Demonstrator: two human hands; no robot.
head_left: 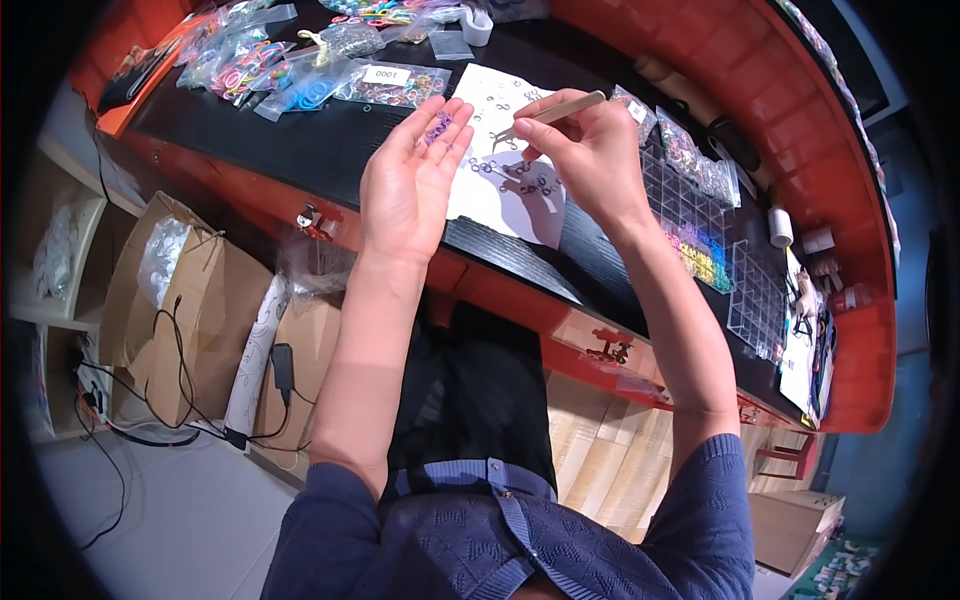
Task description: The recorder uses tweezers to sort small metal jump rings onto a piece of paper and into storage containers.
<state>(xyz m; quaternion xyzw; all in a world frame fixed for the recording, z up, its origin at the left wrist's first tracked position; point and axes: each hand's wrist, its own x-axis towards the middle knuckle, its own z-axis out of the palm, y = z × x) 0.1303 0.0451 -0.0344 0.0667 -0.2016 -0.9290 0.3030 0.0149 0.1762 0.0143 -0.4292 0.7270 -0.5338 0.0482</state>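
Visibly, tweezers (pixel 579 105) inside right grip (pixel 598 150)

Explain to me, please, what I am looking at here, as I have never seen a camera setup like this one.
There is no robot: these are a person's two bare hands. The single picture comes from a wide fisheye camera worn on the person's head, looking down, so straight edges bend near the rim and picture left is the person's left.

The left hand is open, palm up, with small purple pieces resting on its fingers. The right hand holds tweezers above white paper scattered with small dark rings. Around it on the black table lie clear bags of colourful bits and a clear compartment box with coloured pieces.
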